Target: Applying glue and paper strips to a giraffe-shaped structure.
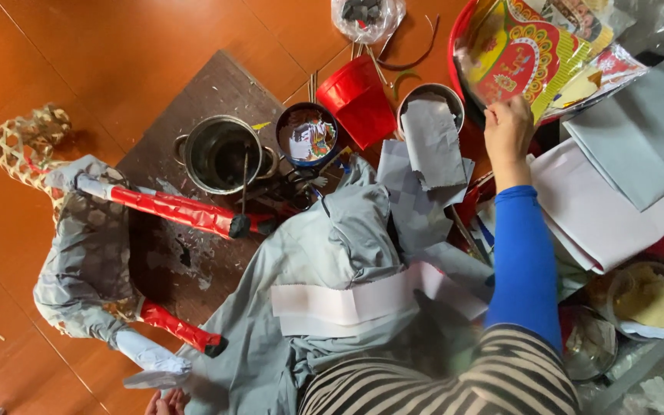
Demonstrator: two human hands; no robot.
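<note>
Left hand (166, 402) — cut off below

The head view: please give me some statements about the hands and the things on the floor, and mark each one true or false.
1. The right hand reaches to the colourful printed sheets in the red basin. True.
2. The right arm wears a green sleeve. False: the sleeve is blue.
3. The red cup stands upright and full of water. False: it lies tipped on its side.
4. A metal pot stands on the dark board. True.
5. The woven frame figure has red wrapped legs. True.
6. The left hand holds scissors. False: only fingers show at the bottom edge, without scissors.
</note>
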